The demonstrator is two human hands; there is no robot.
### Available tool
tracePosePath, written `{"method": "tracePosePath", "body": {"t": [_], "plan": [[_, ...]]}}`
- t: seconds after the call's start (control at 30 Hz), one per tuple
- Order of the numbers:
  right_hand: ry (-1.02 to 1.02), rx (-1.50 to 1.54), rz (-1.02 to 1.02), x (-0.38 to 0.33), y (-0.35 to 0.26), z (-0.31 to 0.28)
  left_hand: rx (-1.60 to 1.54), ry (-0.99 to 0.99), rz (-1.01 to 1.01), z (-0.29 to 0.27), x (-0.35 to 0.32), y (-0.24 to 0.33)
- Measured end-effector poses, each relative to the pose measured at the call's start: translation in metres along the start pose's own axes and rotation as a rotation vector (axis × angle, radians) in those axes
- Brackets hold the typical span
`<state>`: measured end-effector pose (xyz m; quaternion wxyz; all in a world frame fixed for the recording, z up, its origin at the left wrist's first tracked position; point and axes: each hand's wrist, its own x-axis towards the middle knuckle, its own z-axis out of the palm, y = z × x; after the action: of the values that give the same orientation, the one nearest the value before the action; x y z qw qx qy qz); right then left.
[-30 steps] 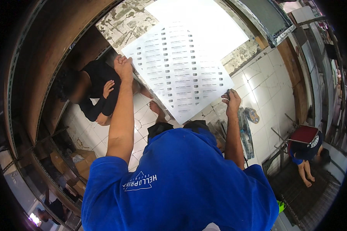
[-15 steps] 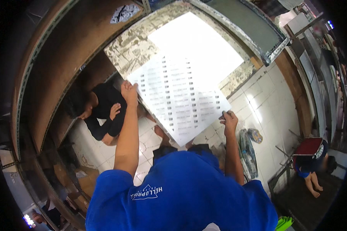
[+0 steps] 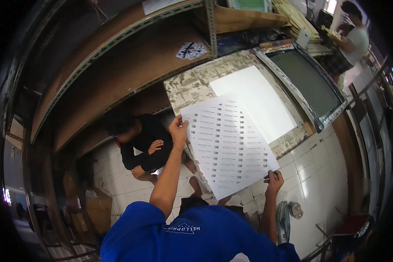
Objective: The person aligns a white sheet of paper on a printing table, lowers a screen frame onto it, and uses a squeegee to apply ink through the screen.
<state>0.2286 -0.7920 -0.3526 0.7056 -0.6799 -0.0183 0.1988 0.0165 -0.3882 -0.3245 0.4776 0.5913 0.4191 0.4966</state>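
Two hands hold one big white sheet point(image 3: 229, 146) with rows of small dark marks on it. The left hand point(image 3: 179, 130) pinches the far left corner, and the right hand point(image 3: 274, 180) grips the near right corner. Holding opposite corners like this likely keeps the thin sheet flat so it does not flop. The sheet hangs in the air, partly over the near edge of the table point(image 3: 187, 87) and partly over the tiled floor point(image 3: 318, 166). The person's blue shirt point(image 3: 196, 236) fills the bottom of the view and hides most of their body. Just past the left hand, a person in black point(image 3: 144, 142) crouches on the floor, by the near left corner of the table. On the table lies a plain white panel point(image 3: 260, 98), with the sheet covering its near part. A grey framed screen point(image 3: 310, 85) lies along the right edge of the table. Wooden shelves point(image 3: 118, 61) rise behind. Far off, a person in white point(image 3: 353, 41) stands, too small to see what they do. The marks on the sheet are too tiny to make out.
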Motion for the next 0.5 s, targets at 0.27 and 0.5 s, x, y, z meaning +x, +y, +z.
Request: {"method": "tracePosePath", "body": {"t": [0.27, 0.5], "plan": [[-0.028, 0.089, -0.118, -0.01, -0.031, 0.053, -0.099, -0.005, 0.121, -0.016, 0.051, 0.083], [-0.089, 0.251, -0.292, -0.025, -0.093, 0.165, -0.103, -0.016, 0.242, -0.068, 0.154, 0.177]]}}
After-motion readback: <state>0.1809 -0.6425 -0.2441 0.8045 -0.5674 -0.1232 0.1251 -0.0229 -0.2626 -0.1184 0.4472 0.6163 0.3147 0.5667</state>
